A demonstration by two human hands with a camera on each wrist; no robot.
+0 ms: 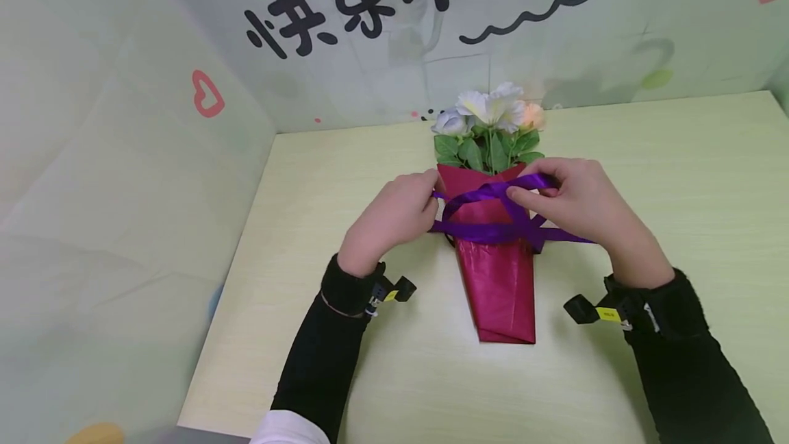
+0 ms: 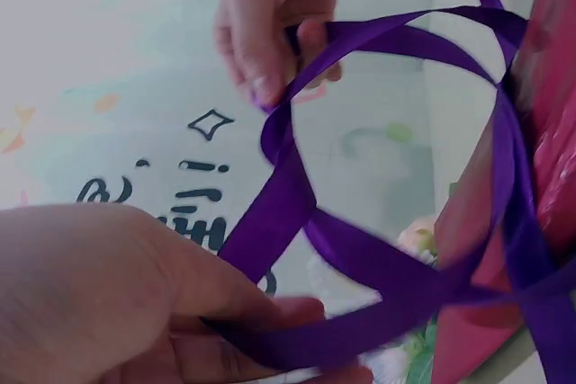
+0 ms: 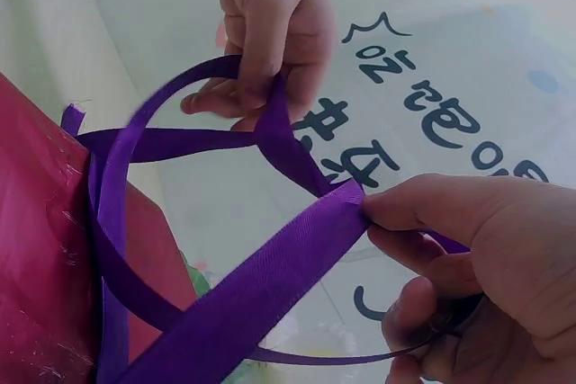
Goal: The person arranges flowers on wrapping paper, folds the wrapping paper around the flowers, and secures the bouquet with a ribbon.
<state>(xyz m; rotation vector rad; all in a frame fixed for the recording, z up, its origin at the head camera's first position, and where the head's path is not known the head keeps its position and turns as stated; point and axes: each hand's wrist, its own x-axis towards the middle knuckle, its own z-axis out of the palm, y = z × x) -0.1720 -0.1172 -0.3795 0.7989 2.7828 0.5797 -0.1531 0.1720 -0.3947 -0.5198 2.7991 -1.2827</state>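
A bouquet wrapped in dark red paper (image 1: 496,286) lies on the table, its white, lilac and peach flowers (image 1: 490,108) and green leaves toward the wall. Purple ribbon (image 1: 487,232) runs across the wrap, with loops standing up from a crossing at its right side. My left hand (image 1: 401,207), at the wrap's left edge, pinches one ribbon loop between thumb and fingers; the left wrist view shows that ribbon (image 2: 351,334) passing through the fingers. On the other side my right hand (image 1: 570,197) pinches another stretch of ribbon (image 3: 270,276) between thumb and fingertips.
The pale wooden table (image 1: 320,225) extends to both sides of the bouquet. Behind it rises a light wall covering (image 1: 370,81) printed with dark characters and hearts, which also covers the left side. Black bands with small cameras (image 1: 394,290) circle both wrists.
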